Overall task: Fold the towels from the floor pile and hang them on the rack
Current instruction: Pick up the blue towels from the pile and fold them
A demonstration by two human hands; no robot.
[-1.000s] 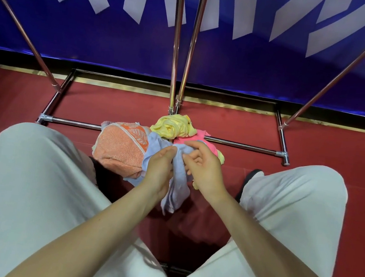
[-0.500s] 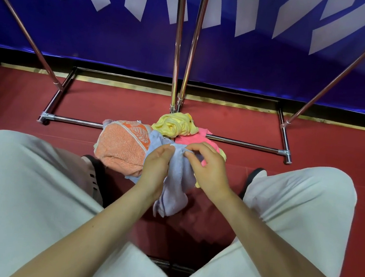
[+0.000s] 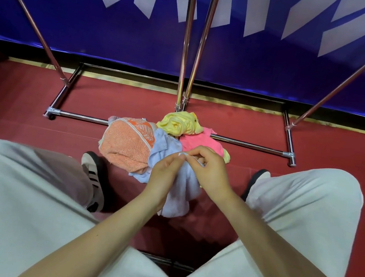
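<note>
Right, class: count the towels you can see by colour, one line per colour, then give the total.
Orange towel: 1
Yellow towel: 1
Pink towel: 1
Light blue towel, pinched by the left hand and right hand: 1
Total: 4

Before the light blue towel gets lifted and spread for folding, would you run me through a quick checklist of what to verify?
1. Left hand pinches the light blue towel: ok.
2. Right hand pinches the same edge: ok.
3. Towel free of the orange towel: not ok, they overlap.
4. Pink towel and yellow towel not caught: cannot tell.
5. Rack rails bare where visible: ok.
</note>
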